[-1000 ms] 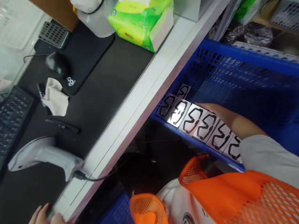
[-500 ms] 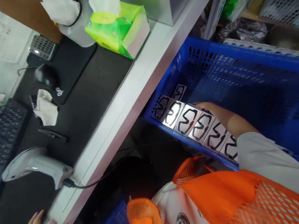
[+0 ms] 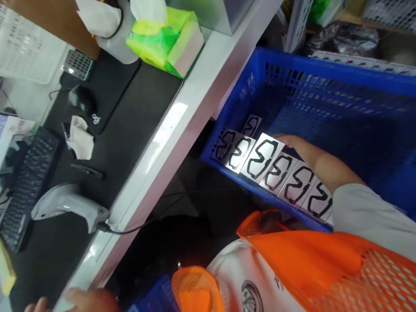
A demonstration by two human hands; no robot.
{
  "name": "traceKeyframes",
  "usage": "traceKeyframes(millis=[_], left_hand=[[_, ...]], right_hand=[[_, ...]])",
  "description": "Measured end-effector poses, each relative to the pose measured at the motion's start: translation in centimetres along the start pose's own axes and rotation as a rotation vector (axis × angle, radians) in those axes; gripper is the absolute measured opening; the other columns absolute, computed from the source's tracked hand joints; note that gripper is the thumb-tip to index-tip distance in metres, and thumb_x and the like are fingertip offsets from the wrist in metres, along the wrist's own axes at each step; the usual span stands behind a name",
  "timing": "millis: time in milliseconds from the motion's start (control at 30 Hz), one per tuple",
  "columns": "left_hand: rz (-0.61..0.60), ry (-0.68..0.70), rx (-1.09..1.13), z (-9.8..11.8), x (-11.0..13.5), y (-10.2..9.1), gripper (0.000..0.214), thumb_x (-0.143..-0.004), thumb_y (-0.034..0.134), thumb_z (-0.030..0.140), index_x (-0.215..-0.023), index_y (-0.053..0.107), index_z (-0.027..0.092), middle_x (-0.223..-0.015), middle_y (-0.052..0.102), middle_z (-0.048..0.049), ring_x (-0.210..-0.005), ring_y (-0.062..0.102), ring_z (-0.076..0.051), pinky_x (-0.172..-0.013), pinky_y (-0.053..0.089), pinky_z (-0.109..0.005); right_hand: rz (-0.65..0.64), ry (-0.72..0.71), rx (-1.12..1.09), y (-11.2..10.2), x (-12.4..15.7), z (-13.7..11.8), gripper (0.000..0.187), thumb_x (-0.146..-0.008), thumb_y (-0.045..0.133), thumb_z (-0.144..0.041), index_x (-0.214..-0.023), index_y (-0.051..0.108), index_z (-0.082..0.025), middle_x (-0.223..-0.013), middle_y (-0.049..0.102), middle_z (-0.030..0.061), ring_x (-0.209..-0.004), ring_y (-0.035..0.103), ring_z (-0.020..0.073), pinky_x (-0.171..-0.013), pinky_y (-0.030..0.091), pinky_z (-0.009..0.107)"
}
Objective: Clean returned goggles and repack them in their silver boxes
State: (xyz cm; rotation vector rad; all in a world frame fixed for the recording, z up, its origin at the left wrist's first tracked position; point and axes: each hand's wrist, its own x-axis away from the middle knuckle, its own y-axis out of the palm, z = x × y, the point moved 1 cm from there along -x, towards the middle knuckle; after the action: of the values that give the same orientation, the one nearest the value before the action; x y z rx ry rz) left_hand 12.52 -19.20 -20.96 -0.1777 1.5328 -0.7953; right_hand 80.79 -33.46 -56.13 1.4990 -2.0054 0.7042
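Desk first, its white edge (image 3: 171,130) slanting away between my two sets of fingers. Around my right hand (image 3: 294,144), the blue crate (image 3: 350,78), and just nearside of those fingers a row of printed packs (image 3: 294,185) along its wall. Step in hand, I'd judge: getting hold of the third pack (image 3: 262,157) from the desk end, sitting slightly proud, near my right fingertips. Pinching or only pressing? Can't tell, they're partly hidden behind the row. It calls for a sure grip, I'd say, with neighbours crowding both sides. And beyond my left hand (image 3: 72,311), fingers loosely spread, nothing held: keyboard (image 3: 30,183), then scanner (image 3: 64,202), its cable (image 3: 134,230) draped between my hands, one thing to snag on.
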Motion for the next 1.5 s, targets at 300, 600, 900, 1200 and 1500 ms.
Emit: traceKeyframes(millis=[300,600,900,1200,1500], left_hand=[[-0.948,0.39,0.657,33.6,9.0,8.8,0.063,-0.085,0.071,0.052,-0.139,0.055,0.024,-0.159,0.038,-0.0184,-0.151,0.033,-0.04,-0.12,0.037,-0.058],[-1.179,0.262,0.542,43.2,7.5,13.3,0.108,-0.072,0.084,0.045,-0.161,0.027,0.025,-0.144,0.05,-0.0197,-0.136,0.048,-0.042,-0.113,0.039,-0.057],[-1.169,-0.012,0.463,37.4,5.6,15.5,0.101,-0.071,0.084,0.047,-0.157,0.033,0.032,-0.143,0.048,-0.0131,-0.137,0.048,-0.035,-0.115,0.039,-0.05],[-1.132,0.19,0.394,42.0,12.2,17.2,0.095,-0.074,0.079,0.048,-0.157,0.037,0.026,-0.144,0.047,-0.019,-0.133,0.048,-0.04,-0.112,0.039,-0.051],[-1.191,0.328,0.258,42.0,16.8,20.0,0.093,-0.078,0.077,0.044,-0.158,0.037,0.023,-0.15,0.043,-0.0234,-0.136,0.045,-0.041,-0.113,0.035,-0.054]], right_hand=[[0.028,0.029,-0.111,-1.3,4.4,-4.3,0.014,-0.079,0.081,-0.024,-0.089,0.073,-0.018,-0.08,0.075,0.0058,-0.075,0.072,0.0218,-0.087,0.062,0.04],[0.099,0.047,-0.285,-2.3,10.6,-5.9,0.018,-0.081,0.08,-0.02,-0.094,0.069,-0.014,-0.07,0.071,0.0041,-0.069,0.067,0.017,-0.089,0.061,0.043],[0.333,0.024,-0.518,-5.0,22.7,2.2,0.032,-0.097,0.042,-0.046,-0.096,0.061,-0.021,-0.082,0.074,0.0084,-0.085,0.071,0.0245,-0.09,0.06,0.043],[0.465,-0.137,-0.587,-5.4,31.2,5.8,0.059,-0.086,0.036,-0.075,-0.105,0.064,-0.026,-0.108,0.077,0.0089,-0.117,0.069,0.0306,-0.098,0.055,0.049],[0.77,-0.512,-0.476,-1.4,33.3,4.8,0.063,-0.079,0.067,-0.074,-0.12,0.07,-0.027,-0.137,0.067,0.0061,-0.139,0.054,0.0308,-0.119,0.042,0.048]])
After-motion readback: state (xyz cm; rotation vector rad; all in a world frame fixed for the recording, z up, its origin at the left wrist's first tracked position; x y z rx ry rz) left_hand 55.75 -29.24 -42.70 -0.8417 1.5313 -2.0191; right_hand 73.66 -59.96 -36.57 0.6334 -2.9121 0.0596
